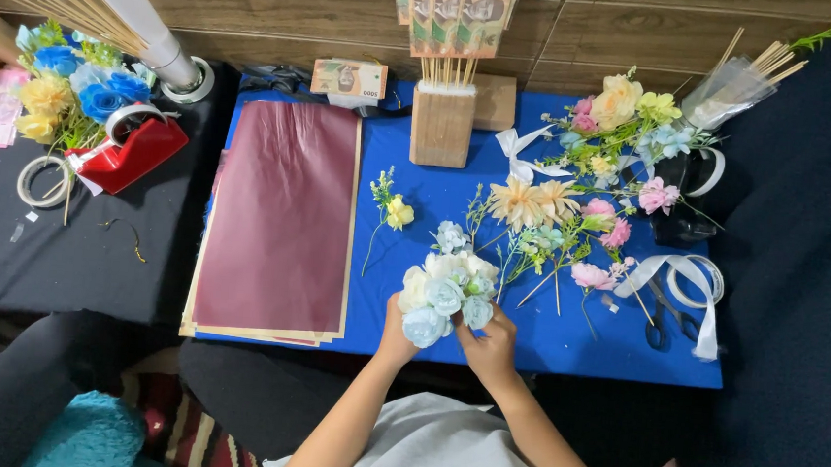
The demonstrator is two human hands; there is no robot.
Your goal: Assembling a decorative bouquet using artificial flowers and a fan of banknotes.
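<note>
From the head view we see a blue counter [535, 342] against a wood-panelled wall. Our left hand [396, 333] and right hand [491, 346] both grip one pale-blue flower bouquet [448, 295] at its near edge. One maroon paper stack [280, 218], one scissors [666, 317].

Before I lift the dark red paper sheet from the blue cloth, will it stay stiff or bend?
The dark red paper sheet looks thin and wide, so it would probably droop if lifted by one edge. It seems light, and a push might slide it over the cream sheets stacked beneath it. Its flat, smooth surface suggests that it could crease easily.
</note>
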